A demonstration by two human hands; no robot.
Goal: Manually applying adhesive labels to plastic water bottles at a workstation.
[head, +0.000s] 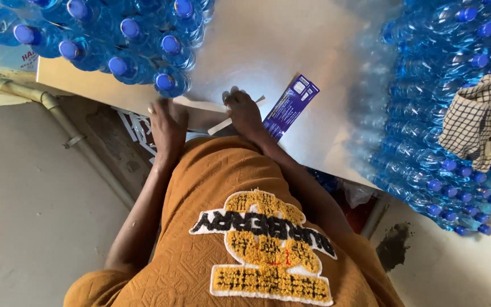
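**Two hands at the table edge, one strip between them**

Two hands of mine work at the near edge of the pale table (268, 40), seen from the head camera looking straight down over my orange shirt (228, 227). My left hand (167, 126) lies palm down with fingers spread and loose, pressing flat on the table edge; it grips nothing. My right hand (244, 112) is curled, fingers pinched around a thin white strip (223, 124) that slants from under the palm toward my body, its far end poking out past my fingertips. Just beside that hand, on the tabletop, lies a purple printed label (291, 105), flat and tilted, touching nothing else that I can tell.

Blue-capped water bottles (126, 40) crowd the table on my left, close to my left hand. A second bank of bottles (427, 113) is stacked on my right, well apart from my fingers, with a checked cloth (484, 119) draped over it. More white backing scraps (137, 128) sit below the table edge.
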